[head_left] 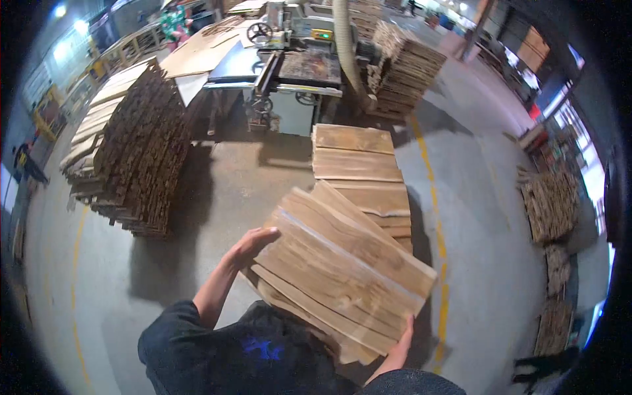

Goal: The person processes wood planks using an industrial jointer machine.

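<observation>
A bundle of wooden boards (342,283) lies tilted in front of my body, held between both hands. My left hand (253,243) is closed around the boards' left end, thumb on top and fingers hidden beneath. At the right end, my right hand (403,343) grips the near corner, with its fingers partly hidden. The top boards show brown grain and a pale streak along their length, and more board edges show underneath. Just beyond, a stack of wide planks (359,164) is partly covered by the bundle.
Ahead stands a woodworking machine (296,69) with handwheels and a ribbed hose (343,46). A tall lumber stack (135,145) is at the left, another lumber stack (408,72) behind right. A yellow floor line (431,191) runs along the right. Two people (29,161) (174,26) are farther off.
</observation>
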`<state>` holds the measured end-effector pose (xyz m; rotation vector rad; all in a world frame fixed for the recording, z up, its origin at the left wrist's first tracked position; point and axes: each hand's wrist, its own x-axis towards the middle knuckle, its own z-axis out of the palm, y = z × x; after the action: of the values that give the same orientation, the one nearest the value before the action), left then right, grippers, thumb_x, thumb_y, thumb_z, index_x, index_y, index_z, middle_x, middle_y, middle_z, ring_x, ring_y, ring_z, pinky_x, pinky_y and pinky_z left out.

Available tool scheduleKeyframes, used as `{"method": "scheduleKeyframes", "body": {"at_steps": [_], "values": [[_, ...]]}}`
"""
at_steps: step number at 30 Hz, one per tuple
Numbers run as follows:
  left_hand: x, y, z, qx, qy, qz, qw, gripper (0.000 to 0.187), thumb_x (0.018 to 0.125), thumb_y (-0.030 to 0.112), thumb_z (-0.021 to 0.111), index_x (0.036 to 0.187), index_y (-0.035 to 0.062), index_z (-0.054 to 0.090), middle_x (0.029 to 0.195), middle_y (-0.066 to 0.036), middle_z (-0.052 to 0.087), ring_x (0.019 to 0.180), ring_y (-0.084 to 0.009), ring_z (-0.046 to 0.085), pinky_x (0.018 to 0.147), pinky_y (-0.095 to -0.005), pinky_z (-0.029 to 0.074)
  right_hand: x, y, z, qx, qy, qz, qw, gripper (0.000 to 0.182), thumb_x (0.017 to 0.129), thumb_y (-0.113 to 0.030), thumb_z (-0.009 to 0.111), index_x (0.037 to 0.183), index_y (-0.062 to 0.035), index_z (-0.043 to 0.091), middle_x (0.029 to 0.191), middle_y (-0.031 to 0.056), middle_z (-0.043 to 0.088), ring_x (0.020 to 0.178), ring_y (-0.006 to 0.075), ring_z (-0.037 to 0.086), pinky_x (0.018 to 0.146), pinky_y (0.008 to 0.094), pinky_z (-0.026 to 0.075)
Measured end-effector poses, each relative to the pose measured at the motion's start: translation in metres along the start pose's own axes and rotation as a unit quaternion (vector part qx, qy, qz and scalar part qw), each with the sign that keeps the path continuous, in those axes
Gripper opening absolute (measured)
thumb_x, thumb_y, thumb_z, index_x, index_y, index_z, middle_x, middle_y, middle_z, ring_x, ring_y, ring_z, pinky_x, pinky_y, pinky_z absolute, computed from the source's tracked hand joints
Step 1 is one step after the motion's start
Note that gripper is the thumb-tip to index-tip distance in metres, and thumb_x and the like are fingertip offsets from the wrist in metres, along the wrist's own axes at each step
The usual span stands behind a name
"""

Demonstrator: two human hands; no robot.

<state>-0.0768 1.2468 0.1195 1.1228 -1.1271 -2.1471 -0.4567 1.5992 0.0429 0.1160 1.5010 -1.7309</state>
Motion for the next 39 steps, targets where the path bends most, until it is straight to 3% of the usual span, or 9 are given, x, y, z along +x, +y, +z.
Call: {"method": "scheduleKeyframes", "body": {"at_steps": [5, 12, 16, 22, 24, 28, 30, 36, 39], "values": [[-0.027, -0.017, -0.037, -0.04, 0.046, 0.029, 0.998, 0.054, 0.087, 0.04, 0.069, 0.121, -0.0008, 0.06, 0.119, -0.011, 0.063, 0.111, -0.0209, 0.058, 0.097, -0.0403, 0.046, -0.028, -0.011, 0.058, -0.036, -0.013, 0.055, 0.998, 0.08, 0.081, -0.059, 0.068, 0.141, -0.0089, 0.047, 0.134, 0.0102, 0.056, 0.12, 0.0291, 0.053, 0.098, 0.0481, 0.044], [0.008, -0.031, -0.08, 0.024, 0.077, 0.017, 0.997, 0.059, 0.087, 0.042, 0.069, 0.125, -0.002, 0.059, 0.12, -0.011, 0.065, 0.113, -0.0223, 0.059, 0.098, -0.037, 0.046, 0.048, 0.051, 0.049, -0.029, -0.044, 0.06, 0.997, 0.09, 0.076, -0.063, 0.072, 0.143, -0.0099, 0.044, 0.138, 0.0117, 0.052, 0.123, 0.0298, 0.052, 0.099, 0.0496, 0.044], [0.016, -0.028, -0.117, -0.053, 0.072, -0.007, 0.996, 0.062, 0.088, 0.042, 0.067, 0.128, -0.0034, 0.057, 0.126, -0.013, 0.062, 0.116, -0.0216, 0.058, 0.102, -0.036, 0.043, 0.048, 0.042, 0.122, -0.108, -0.012, 0.08, 0.991, 0.089, 0.077, -0.061, 0.072, 0.142, -0.0081, 0.045, 0.139, 0.0109, 0.052, 0.125, 0.0304, 0.05, 0.102, 0.0487, 0.043], [0.052, 0.027, -0.202, -0.006, 0.101, 0.003, 0.995, 0.062, 0.087, 0.041, 0.069, 0.129, -0.003, 0.057, 0.126, -0.011, 0.062, 0.115, -0.0208, 0.059, 0.101, -0.0367, 0.045, 0.098, 0.075, 0.235, -0.116, -0.089, 0.124, 0.981, 0.085, 0.081, -0.062, 0.066, 0.143, -0.0081, 0.044, 0.141, 0.013, 0.05, 0.127, 0.0314, 0.049, 0.104, 0.0491, 0.041], [0.066, 0.039, -0.23, -0.04, 0.087, 0.028, 0.995, 0.058, 0.089, 0.043, 0.065, 0.126, -0.0014, 0.059, 0.118, -0.012, 0.066, 0.107, -0.0206, 0.063, 0.096, -0.0384, 0.048, 0.119, 0.071, 0.257, -0.124, -0.111, 0.131, 0.977, 0.084, 0.083, -0.062, 0.064, 0.143, -0.0083, 0.043, 0.142, 0.0129, 0.049, 0.128, 0.0313, 0.048, 0.105, 0.0489, 0.041], [0.082, 0.048, -0.278, -0.076, 0.119, 0.04, 0.989, 0.057, 0.09, 0.042, 0.064, 0.126, -0.0007, 0.058, 0.117, -0.011, 0.066, 0.103, -0.0208, 0.064, 0.092, -0.0384, 0.051, 0.141, 0.064, 0.335, -0.15, -0.157, 0.088, 0.972, 0.08, 0.088, -0.061, 0.058, 0.146, -0.0079, 0.041, 0.144, 0.0123, 0.047, 0.129, 0.03, 0.048, 0.108, 0.0459, 0.038], [0.072, 0.063, -0.281, -0.09, 0.119, 0.043, 0.988, 0.058, 0.087, 0.042, 0.069, 0.126, -0.0004, 0.059, 0.12, -0.012, 0.065, 0.106, -0.0211, 0.063, 0.094, -0.0375, 0.05, 0.163, 0.063, 0.35, -0.162, -0.186, 0.081, 0.966, 0.085, 0.082, -0.063, 0.065, 0.143, -0.0071, 0.044, 0.14, 0.0103, 0.051, 0.128, 0.0287, 0.047, 0.106, 0.0477, 0.039], [0.069, 0.064, -0.328, -0.095, 0.146, 0.082, 0.981, 0.051, 0.089, 0.04, 0.066, 0.122, 0.0019, 0.058, 0.11, -0.005, 0.064, 0.1, -0.0162, 0.06, 0.09, -0.033, 0.048, 0.165, 0.076, 0.408, -0.149, -0.229, 0.122, 0.954, 0.088, 0.084, -0.067, 0.059, 0.146, -0.0071, 0.041, 0.142, 0.0128, 0.049, 0.13, 0.0286, 0.047, 0.108, 0.0451, 0.038], [0.045, 0.082, -0.321, -0.112, 0.195, 0.147, 0.963, 0.051, 0.089, 0.042, 0.066, 0.122, 0.0036, 0.058, 0.106, 0.0, 0.062, 0.09, -0.0116, 0.057, 0.081, -0.0274, 0.047, 0.168, 0.073, 0.452, -0.187, -0.226, 0.098, 0.951, 0.098, 0.076, -0.069, 0.065, 0.148, -0.0082, 0.038, 0.144, 0.0127, 0.047, 0.132, 0.0309, 0.044, 0.108, 0.048, 0.036]]}}
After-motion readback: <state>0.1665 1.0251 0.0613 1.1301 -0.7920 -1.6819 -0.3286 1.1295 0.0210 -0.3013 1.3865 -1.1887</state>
